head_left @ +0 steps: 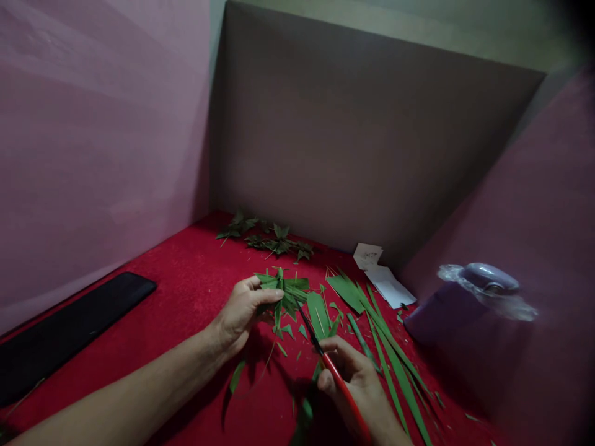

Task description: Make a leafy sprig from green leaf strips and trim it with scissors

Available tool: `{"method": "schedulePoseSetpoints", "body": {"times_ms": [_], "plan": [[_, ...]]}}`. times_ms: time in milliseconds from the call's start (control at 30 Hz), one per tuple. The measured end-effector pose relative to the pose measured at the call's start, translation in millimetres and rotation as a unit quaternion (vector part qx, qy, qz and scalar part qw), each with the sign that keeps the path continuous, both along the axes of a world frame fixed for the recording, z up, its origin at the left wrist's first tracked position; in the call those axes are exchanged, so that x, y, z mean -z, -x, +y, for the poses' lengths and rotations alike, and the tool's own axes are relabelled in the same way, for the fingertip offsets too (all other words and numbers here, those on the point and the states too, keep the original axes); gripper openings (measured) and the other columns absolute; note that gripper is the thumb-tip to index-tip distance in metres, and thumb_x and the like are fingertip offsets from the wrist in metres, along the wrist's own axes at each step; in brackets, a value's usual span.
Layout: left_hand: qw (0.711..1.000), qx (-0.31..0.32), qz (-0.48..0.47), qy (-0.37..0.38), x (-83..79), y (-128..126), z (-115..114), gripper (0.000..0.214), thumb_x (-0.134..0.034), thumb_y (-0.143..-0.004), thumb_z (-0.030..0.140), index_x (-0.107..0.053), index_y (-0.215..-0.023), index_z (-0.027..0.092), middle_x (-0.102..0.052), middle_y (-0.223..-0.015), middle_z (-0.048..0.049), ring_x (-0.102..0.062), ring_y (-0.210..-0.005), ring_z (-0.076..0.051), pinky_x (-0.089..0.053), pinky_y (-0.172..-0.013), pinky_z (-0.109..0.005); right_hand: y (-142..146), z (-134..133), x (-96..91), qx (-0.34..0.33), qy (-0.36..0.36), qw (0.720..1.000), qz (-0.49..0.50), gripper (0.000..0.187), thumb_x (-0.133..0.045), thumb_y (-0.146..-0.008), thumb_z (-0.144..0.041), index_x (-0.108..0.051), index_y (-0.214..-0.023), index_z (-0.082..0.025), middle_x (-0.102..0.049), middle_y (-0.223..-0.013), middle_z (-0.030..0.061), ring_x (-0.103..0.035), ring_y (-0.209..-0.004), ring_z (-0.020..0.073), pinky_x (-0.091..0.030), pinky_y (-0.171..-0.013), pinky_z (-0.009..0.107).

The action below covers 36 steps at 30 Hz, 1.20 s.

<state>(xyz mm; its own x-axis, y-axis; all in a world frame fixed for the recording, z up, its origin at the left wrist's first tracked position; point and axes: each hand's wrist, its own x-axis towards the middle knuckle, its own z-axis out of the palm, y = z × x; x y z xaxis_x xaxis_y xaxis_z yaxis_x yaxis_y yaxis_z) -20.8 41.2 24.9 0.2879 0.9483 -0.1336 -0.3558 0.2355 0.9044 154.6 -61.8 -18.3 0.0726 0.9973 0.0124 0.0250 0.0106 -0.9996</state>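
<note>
My left hand (242, 310) pinches a folded green leaf ornament (284, 290) with pointed tips, holding it just above the red table cloth (186, 291). My right hand (356, 381) grips red-handled scissors (325, 359), whose dark blades point up toward the ornament's lower edge. Small green cuttings (290, 334) lie scattered below the ornament. Whether the blades are apart or together is too small to tell.
Long green leaf strips (385, 353) lie to the right of my hands. Several finished leaf ornaments (269, 238) sit at the back by a brown board. White paper pieces (383, 279), a purple plastic-wrapped object (478, 291) at right, a black flat object (69, 328) at left.
</note>
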Motion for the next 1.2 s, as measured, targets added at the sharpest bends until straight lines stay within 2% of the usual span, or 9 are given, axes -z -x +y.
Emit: {"method": "schedulePoseSetpoints", "body": {"times_ms": [300, 600, 833, 1000, 1100, 1200], "plan": [[0.999, -0.02, -0.007, 0.024, -2.1, 2, 1, 0.02, -0.072, -0.057, 0.018, -0.056, -0.066, 0.014, -0.061, -0.059, 0.0009, -0.055, -0.049, -0.009, -0.043, -0.045, -0.02, -3, 0, 3.6, -0.033, -0.027, 0.998, -0.051, 0.043, -0.068, -0.064, -0.049, -0.054, -0.09, -0.018, -0.049, -0.053, -0.0059, -0.036, -0.047, 0.0082, -0.028, -0.045, 0.02], [0.996, -0.021, -0.06, 0.058, -2.0, 0, 0, 0.02, -0.072, -0.057, 0.013, -0.054, -0.066, 0.014, -0.063, -0.06, -0.0004, -0.059, -0.05, -0.011, -0.048, -0.046, -0.021, 4, 0, -7.9, -0.021, -0.014, 0.998, -0.066, 0.052, -0.064, -0.059, -0.062, -0.052, -0.086, -0.018, -0.039, -0.05, -0.0073, -0.03, -0.045, 0.0081, -0.022, -0.041, 0.019], [0.987, -0.013, -0.105, 0.122, -3.9, -2, -4, 0.021, -0.068, -0.059, 0.006, -0.05, -0.06, 0.016, -0.063, -0.054, 0.0018, -0.06, -0.049, -0.012, -0.05, -0.05, -0.023, -1, 1, 2.1, -0.036, -0.024, 0.998, -0.049, 0.053, -0.065, -0.061, -0.06, -0.053, -0.091, -0.018, -0.043, -0.052, -0.0059, -0.031, -0.047, 0.0081, -0.022, -0.042, 0.019], [0.99, 0.004, -0.094, 0.106, -3.4, -1, -4, 0.014, -0.069, -0.059, 0.01, -0.055, -0.058, 0.013, -0.065, -0.055, -0.0012, -0.06, -0.05, -0.012, -0.049, -0.051, -0.023, 0, 2, -0.1, -0.033, -0.017, 0.998, -0.049, 0.053, -0.067, -0.059, -0.058, -0.053, -0.089, -0.017, -0.045, -0.051, -0.0059, -0.032, -0.046, 0.0078, -0.025, -0.043, 0.02], [0.992, 0.021, -0.092, 0.086, -3.0, 0, -2, 0.006, -0.067, -0.061, 0.013, -0.062, -0.064, 0.01, -0.069, -0.063, -0.0057, -0.062, -0.055, -0.014, -0.05, -0.055, -0.025, -1, 3, 1.7, -0.029, -0.019, 0.998, -0.046, 0.053, -0.066, -0.06, -0.059, -0.052, -0.09, -0.017, -0.045, -0.051, -0.0062, -0.033, -0.046, 0.0078, -0.026, -0.044, 0.02], [0.992, 0.026, -0.092, 0.078, -2.8, 1, -1, 0.009, -0.066, -0.062, 0.013, -0.066, -0.069, 0.008, -0.071, -0.069, -0.0081, -0.062, -0.058, -0.015, -0.05, -0.055, -0.025, -4, 4, 8.6, -0.035, -0.02, 0.998, -0.044, 0.054, -0.066, -0.059, -0.059, -0.051, -0.092, -0.018, -0.046, -0.051, -0.0062, -0.034, -0.044, 0.0077, -0.026, -0.043, 0.02]]}}
